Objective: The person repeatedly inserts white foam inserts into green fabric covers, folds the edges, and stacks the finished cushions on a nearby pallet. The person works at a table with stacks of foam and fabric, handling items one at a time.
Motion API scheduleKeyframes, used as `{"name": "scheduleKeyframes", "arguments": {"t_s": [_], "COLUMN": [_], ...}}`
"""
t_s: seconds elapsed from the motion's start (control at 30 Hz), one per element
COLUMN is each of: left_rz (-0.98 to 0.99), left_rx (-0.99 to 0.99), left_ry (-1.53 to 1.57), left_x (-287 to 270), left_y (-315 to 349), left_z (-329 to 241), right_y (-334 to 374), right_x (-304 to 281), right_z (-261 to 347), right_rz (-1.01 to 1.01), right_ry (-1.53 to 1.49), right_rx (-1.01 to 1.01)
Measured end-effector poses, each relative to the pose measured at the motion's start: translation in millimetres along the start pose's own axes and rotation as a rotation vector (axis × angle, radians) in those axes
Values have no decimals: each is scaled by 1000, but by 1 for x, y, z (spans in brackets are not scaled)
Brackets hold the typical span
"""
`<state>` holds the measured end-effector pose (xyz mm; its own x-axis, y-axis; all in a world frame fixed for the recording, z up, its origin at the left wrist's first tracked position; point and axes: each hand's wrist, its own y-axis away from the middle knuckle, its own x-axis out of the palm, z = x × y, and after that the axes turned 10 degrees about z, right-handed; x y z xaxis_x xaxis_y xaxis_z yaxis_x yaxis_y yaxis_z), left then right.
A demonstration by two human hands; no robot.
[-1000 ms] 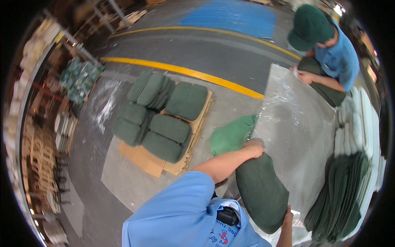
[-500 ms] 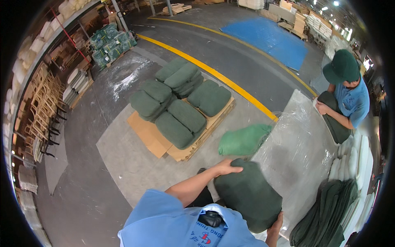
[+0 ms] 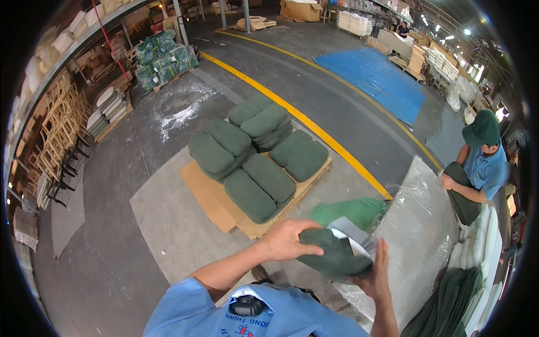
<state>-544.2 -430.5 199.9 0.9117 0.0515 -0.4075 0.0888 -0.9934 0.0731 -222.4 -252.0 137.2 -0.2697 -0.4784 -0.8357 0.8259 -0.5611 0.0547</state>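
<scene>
In front of me I hold a dark green cushion (image 3: pixel 331 253) tilted, its end turned up. White and grey material (image 3: pixel 353 233) shows at an opening in its cover. My left hand (image 3: pixel 289 240) grips the cushion's left end, thumb on the near face. My right hand (image 3: pixel 377 275) holds the right end, thumb low and fingers upright along the edge. Beyond my hands, several dark green cushions (image 3: pixel 252 194) lie stacked in groups on a cardboard-covered pallet (image 3: pixel 210 205). A green sack (image 3: pixel 348 212) rests on the floor just past the held cushion.
A plastic-wrapped table (image 3: pixel 418 224) stands at my right. Dark green covers (image 3: pixel 449 297) and white cushion pads (image 3: pixel 480 241) are piled beside it. Across the table a person (image 3: pixel 485 160) in a green cap handles another green piece (image 3: pixel 463 199). Wooden chair frames (image 3: pixel 56 135) line the left.
The cushion has turned from its broad face to its end, and the white and grey material now shows. My right hand has risen along its right side. The co-worker still holds a green piece.
</scene>
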Motion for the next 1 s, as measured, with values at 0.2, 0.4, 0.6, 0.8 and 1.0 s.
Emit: {"name": "scheduleKeyframes", "arguments": {"t_s": [0.2,0.4,0.6,0.8,1.0], "left_rz": [89,-901,-894,-908,-1087], "left_rx": [227,344,-435,-1067,-1199], "left_ry": [-356,-224,-28,537,779], "left_x": [-102,-156,-121,-22,4], "left_y": [7,-26,65,175,179], "left_z": [1,97,208,237,208], "right_y": [-96,-188,-325,-444,-557], "right_x": [78,171,271,379,452], "right_z": [78,98,76,29,30], "right_rz": [121,212,164,172,438], "right_ry": [-569,-916,-1281,-1377,-1426], "right_rx": [-113,128,468,741,794]}}
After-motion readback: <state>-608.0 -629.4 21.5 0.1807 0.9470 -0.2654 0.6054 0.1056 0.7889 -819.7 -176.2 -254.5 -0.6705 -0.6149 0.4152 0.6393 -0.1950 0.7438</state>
